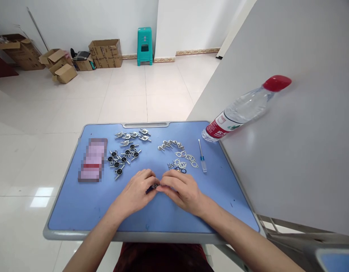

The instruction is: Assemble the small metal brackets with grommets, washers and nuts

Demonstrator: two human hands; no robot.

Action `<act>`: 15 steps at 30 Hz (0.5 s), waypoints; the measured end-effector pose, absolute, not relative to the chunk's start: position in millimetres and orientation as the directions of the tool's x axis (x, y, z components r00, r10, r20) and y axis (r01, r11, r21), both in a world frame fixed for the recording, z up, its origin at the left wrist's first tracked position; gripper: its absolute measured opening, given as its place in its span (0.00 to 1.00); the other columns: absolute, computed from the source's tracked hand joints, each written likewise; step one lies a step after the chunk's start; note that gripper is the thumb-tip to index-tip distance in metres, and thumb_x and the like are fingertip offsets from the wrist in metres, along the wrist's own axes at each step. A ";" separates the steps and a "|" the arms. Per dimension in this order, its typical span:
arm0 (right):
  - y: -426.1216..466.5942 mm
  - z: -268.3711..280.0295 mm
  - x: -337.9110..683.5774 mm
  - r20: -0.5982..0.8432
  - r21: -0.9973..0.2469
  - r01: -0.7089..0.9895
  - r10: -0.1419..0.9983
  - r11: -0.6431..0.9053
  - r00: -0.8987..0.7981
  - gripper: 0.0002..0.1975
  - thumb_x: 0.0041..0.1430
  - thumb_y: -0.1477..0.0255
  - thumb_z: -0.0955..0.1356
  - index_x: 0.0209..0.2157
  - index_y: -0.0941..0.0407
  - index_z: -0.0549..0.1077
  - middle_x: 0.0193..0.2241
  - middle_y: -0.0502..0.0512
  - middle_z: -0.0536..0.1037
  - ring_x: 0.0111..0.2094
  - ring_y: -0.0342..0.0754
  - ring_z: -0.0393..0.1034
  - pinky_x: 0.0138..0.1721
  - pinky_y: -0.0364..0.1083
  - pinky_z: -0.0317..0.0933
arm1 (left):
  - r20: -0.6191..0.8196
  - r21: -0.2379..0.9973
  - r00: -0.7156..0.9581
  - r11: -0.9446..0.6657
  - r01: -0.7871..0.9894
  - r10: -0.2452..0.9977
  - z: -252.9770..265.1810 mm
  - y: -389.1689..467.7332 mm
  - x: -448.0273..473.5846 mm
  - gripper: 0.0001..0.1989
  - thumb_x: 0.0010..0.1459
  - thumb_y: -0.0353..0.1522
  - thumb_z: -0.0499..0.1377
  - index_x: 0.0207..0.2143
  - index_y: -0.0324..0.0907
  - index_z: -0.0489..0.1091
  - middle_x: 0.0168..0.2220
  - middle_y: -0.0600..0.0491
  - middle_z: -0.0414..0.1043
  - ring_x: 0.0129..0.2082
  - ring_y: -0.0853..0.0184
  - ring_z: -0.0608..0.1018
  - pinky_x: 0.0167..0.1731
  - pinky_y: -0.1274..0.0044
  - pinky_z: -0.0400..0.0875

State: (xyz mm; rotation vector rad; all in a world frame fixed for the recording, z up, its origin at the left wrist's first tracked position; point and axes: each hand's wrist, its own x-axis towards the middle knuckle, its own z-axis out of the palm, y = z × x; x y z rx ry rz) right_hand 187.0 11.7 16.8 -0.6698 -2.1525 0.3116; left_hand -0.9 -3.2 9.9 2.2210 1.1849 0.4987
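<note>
Near the middle front of the desk, my left hand (137,190) and my right hand (181,190) meet with closed fingertips around a small metal fitting (155,186). The fingers cover most of it. Just beyond my right hand lie several tiny screws (171,165), flat oval metal gaskets (182,164) and a dark ring (183,171). Past them is a curved row of small rounded metal pieces (170,142). Beyond my left hand are several metal fittings with black round faces (123,159), and farther back several similar plated fittings (134,134).
A screwdriver (202,156) with a clear and blue handle lies on the right of the blue desk (75,211). A red-capped water bottle (242,113) stands near the grey panel (299,151). At left lies a blurred pink rectangular object (93,158). Cardboard boxes (105,53) and a teal stool (145,45) line the wall.
</note>
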 end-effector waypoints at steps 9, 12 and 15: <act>10.9 19.0 190.7 0.678 -0.378 0.332 0.503 0.864 -0.537 0.06 0.66 0.76 0.63 0.44 0.58 0.69 0.31 0.55 0.77 0.28 0.43 0.69 0.26 0.41 0.63 | 0.023 0.655 0.521 -0.406 0.637 0.854 10.8 -3.6 -0.2 0.03 0.63 0.28 0.55 0.35 0.42 0.67 0.38 0.53 0.69 0.39 0.64 0.72 0.39 0.72 0.68; 13.3 17.9 193.1 0.678 -0.443 0.323 0.548 0.836 -0.490 0.07 0.66 0.75 0.64 0.45 0.57 0.68 0.32 0.55 0.77 0.30 0.44 0.71 0.29 0.41 0.66 | 0.018 0.649 0.531 -0.414 0.638 0.847 11.8 -3.4 -0.4 0.03 0.63 0.27 0.54 0.37 0.42 0.68 0.39 0.52 0.69 0.40 0.64 0.72 0.40 0.72 0.68; 16.3 19.8 197.4 0.666 -0.508 0.336 0.609 0.793 -0.431 0.08 0.65 0.76 0.65 0.46 0.55 0.68 0.31 0.54 0.77 0.31 0.44 0.72 0.31 0.42 0.68 | 0.026 0.635 0.548 -0.437 0.637 0.836 12.1 -3.7 -1.0 0.06 0.61 0.26 0.55 0.39 0.43 0.68 0.39 0.52 0.69 0.40 0.63 0.72 0.40 0.72 0.68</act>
